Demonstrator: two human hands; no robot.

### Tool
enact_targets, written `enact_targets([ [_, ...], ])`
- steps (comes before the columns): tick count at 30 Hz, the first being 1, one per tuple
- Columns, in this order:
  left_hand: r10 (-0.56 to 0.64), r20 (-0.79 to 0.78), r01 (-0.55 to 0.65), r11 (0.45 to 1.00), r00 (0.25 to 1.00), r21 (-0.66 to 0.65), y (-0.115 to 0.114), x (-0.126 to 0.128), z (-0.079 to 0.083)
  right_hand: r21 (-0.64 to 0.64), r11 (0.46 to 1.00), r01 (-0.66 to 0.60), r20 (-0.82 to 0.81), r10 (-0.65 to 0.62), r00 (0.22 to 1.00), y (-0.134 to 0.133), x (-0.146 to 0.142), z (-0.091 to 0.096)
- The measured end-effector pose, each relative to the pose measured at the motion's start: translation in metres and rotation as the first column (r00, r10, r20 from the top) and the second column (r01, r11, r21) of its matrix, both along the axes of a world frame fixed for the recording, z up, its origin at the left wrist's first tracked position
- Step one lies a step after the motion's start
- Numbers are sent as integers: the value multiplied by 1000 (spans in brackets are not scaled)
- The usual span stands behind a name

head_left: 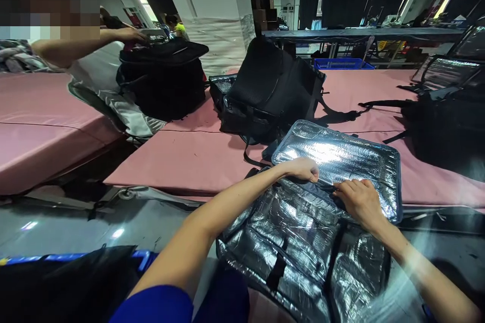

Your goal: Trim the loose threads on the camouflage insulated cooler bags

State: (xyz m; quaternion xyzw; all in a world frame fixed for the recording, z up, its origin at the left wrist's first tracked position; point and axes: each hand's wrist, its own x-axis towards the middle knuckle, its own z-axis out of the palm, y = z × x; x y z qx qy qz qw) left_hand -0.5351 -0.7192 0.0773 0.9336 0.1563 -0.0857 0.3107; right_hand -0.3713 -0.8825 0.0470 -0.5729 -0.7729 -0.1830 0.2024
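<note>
In front of me lies an insulated bag (295, 242) with a silver foil lining, opened out. Its foil-lined lid (341, 149) is folded back onto the pink table. My left hand (303, 168) is closed at the fold between lid and body, gripping the bag's dark edge. A short way to the right, my right hand (358, 199) pinches the same dark strip of edge, fingers bent over it. The strip stretches between both hands. A black strap (278, 270) lies across the lining below them.
Black backpacks (273, 86) stand on the pink table (170, 161), with another black bag (450, 126) at the right. Across the table, a person's arm (83, 45) reaches to a black bag (162, 81). A blue-rimmed bin (146, 260) sits at lower left.
</note>
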Motion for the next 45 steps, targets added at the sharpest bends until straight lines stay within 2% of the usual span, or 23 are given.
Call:
enact_targets([
  [2, 1, -4, -1, 1000, 1000, 5, 0, 0, 0, 74, 997, 22, 126, -31, 992, -2, -1, 5],
  [5, -6, -17, 6, 1000, 1000, 7, 0, 0, 0, 135, 991, 26, 202, -53, 978, -6, 0, 11],
  [17, 6, -11, -6, 999, 1000, 32, -1, 0, -3, 120, 992, -49, 425, -7, 905, -14, -6, 13],
  [20, 7, -1, -6, 1000, 1000, 24, 0, -1, -4, 92, 992, -83, 403, 40, 914, -13, -2, 12],
  [25, 23, 15, -23, 1000, 1000, 6, -3, -3, -2, 21, 996, -87, 104, 84, 991, -5, 10, 1],
  [27, 35, 15, -35, 999, 999, 16, -5, -4, -1, -7, 996, -86, 55, 87, 995, 1, 11, -3],
  [33, 58, 25, -59, 997, 998, 42, -8, -4, 0, 59, 997, -57, 218, 43, 975, 7, 1, 0],
  [37, 74, 38, -75, 997, 997, 24, -8, -4, -2, 100, 993, -67, 256, 40, 966, -6, 3, 7],
  [40, 84, 43, -85, 996, 996, 35, -8, -4, -6, 72, 996, -55, 283, 33, 959, -18, 9, 11],
  [43, 115, 94, -127, 984, 989, 126, -15, -8, -13, 62, 998, -33, 328, 11, 944, -24, 14, 12],
  [45, 100, 216, -159, 948, 971, 275, -26, -11, -18, 67, 998, -15, 338, -8, 941, -25, 15, 11],
])
